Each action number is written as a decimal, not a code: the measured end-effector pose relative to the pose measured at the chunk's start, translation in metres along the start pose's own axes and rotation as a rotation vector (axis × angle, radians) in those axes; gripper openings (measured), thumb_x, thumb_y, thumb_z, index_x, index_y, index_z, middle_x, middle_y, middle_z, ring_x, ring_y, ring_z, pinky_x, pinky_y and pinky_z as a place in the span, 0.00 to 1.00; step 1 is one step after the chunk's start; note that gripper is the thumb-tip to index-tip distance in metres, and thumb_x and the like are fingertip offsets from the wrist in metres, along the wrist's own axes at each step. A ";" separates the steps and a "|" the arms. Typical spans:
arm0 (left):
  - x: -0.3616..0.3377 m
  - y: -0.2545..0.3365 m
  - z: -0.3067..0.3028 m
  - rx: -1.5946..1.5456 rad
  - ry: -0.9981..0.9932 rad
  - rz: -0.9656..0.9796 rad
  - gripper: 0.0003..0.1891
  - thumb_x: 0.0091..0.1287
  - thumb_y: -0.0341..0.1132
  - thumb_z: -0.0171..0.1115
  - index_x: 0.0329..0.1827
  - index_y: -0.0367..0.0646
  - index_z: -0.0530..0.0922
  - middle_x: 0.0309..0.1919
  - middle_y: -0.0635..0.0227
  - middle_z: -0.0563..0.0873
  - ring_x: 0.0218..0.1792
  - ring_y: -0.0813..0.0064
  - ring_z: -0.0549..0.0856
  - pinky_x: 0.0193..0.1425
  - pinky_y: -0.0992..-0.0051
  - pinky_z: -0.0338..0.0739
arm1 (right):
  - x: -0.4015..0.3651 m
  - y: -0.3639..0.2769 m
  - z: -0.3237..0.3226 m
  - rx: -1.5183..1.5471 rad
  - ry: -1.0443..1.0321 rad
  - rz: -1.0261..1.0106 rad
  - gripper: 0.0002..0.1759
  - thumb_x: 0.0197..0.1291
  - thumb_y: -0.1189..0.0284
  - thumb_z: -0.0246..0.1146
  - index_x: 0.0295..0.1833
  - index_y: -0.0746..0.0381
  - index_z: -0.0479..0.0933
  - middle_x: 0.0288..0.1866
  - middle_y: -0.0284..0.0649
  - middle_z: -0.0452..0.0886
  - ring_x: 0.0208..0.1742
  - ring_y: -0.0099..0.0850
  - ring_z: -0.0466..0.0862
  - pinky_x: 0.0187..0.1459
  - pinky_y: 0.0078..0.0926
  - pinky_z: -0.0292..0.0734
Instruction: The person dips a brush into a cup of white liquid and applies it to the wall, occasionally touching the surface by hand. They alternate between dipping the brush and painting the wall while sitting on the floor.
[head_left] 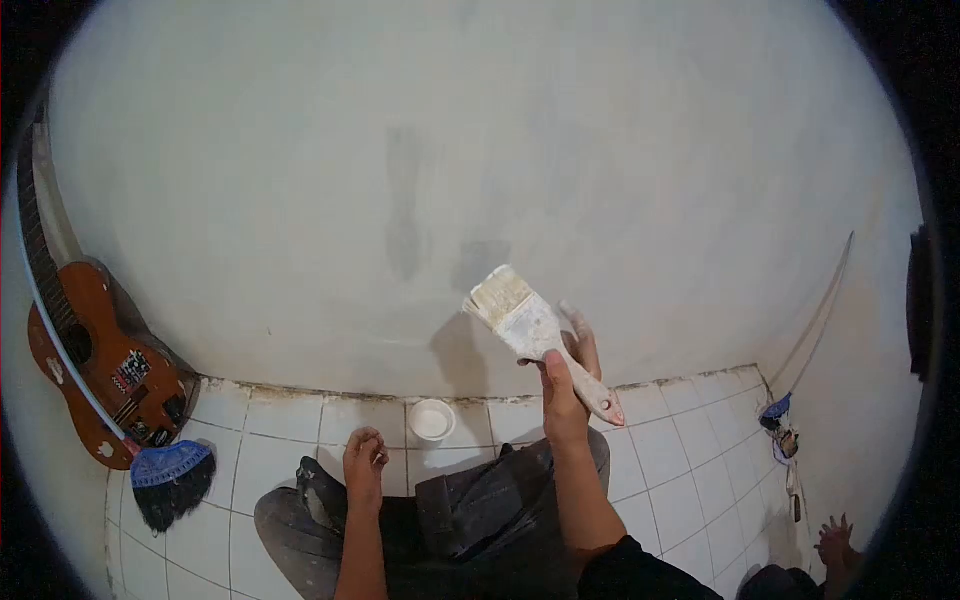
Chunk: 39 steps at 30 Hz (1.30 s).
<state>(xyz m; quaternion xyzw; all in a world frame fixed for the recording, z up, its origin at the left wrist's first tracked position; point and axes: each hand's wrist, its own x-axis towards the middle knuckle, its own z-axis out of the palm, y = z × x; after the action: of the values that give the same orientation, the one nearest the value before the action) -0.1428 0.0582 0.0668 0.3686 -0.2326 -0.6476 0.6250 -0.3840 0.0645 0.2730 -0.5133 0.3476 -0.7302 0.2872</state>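
Near wall | right hand fingers wrapped round paintbrush handle, bristles above | left hand curled, empty

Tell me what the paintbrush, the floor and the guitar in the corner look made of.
Paintbrush in the right hand: pale bristles, fibre unclear; handle probably wood, smeared with dried whitish paint. Floor: likely glazed ceramic tile, white squares with dark grout lines. Guitar: apparently wood, reddish-brown finish, stickers on the body.
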 end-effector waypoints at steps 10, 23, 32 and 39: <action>-0.003 0.002 0.001 0.019 0.031 0.003 0.05 0.67 0.29 0.54 0.44 0.45 0.75 0.34 0.72 0.77 0.32 0.80 0.76 0.37 0.78 0.72 | 0.074 -0.070 -0.002 -0.893 -0.069 -0.673 0.25 0.65 0.77 0.59 0.65 0.77 0.68 0.57 0.54 0.78 0.57 0.41 0.80 0.58 0.32 0.77; -0.004 0.003 0.002 0.033 0.046 -0.013 0.06 0.65 0.26 0.55 0.43 0.44 0.75 0.34 0.73 0.77 0.32 0.80 0.75 0.36 0.78 0.71 | 0.175 -0.153 0.022 -1.268 -0.349 -1.112 0.29 0.47 0.84 0.70 0.59 0.58 0.78 0.55 0.38 0.81 0.51 0.33 0.82 0.48 0.28 0.84; -0.008 0.006 0.003 -0.001 0.050 -0.025 0.04 0.68 0.27 0.55 0.43 0.44 0.76 0.34 0.73 0.77 0.32 0.81 0.75 0.38 0.80 0.70 | 0.181 -0.121 0.029 -1.592 -0.504 -1.141 0.25 0.52 0.79 0.64 0.59 0.59 0.76 0.55 0.37 0.81 0.49 0.35 0.81 0.45 0.29 0.84; -0.008 0.004 0.001 0.033 0.026 -0.007 0.04 0.68 0.27 0.55 0.43 0.44 0.76 0.34 0.73 0.77 0.32 0.82 0.75 0.38 0.80 0.70 | 0.150 -0.070 0.022 -1.579 -0.676 -1.034 0.24 0.51 0.78 0.64 0.56 0.65 0.74 0.55 0.42 0.80 0.48 0.38 0.81 0.45 0.31 0.84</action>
<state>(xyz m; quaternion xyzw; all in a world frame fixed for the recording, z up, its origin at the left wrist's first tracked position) -0.1410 0.0654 0.0717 0.3880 -0.2339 -0.6411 0.6195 -0.4141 -0.0148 0.4169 -0.8254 0.3671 -0.1414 -0.4049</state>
